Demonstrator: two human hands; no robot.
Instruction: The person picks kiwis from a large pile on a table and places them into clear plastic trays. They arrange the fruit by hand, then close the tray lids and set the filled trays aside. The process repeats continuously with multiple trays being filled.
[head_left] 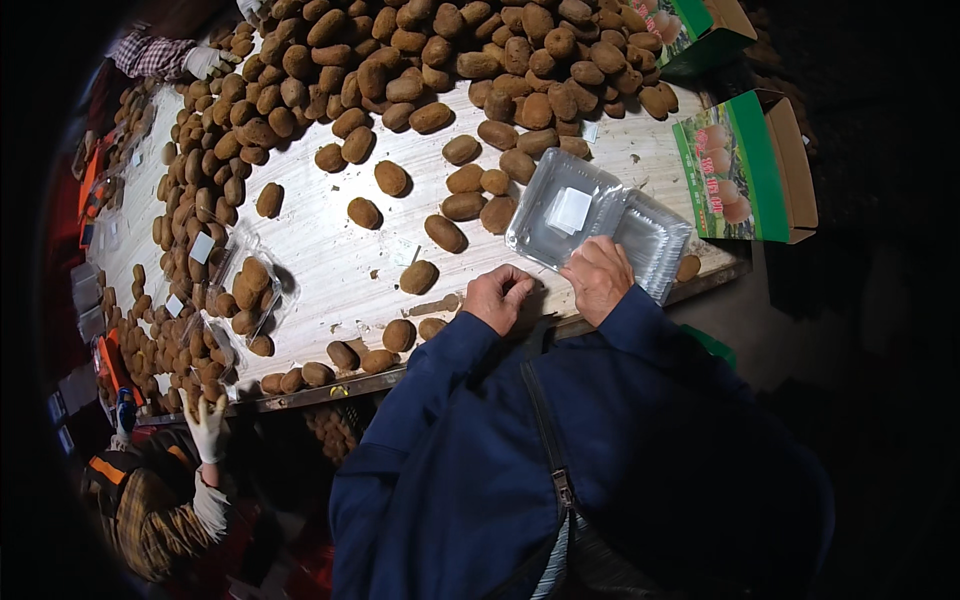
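An opened clear plastic clamshell box [655, 235] lies at the table's near right edge. A small stack of white paper slips [568, 210] rests inside its left half. My right hand [600, 279] is curled over the near rim of the box, gripping it around the fold between the two halves. Just left of the box, my left hand [500, 299] is closed low over the table edge, thumb against the bent fingers. Whether anything small is between them is hidden. Nearby lie loose kiwifruit [445, 233], brown and oval, one of them close to my left wrist.
A large kiwifruit heap [400, 60] covers the far side of the white table [320, 250]. Green printed cartons [745, 170] stand at the right. A filled clear tray [250, 285] sits at the left. Co-workers' gloved hands [207, 428] reach in from the left and far sides.
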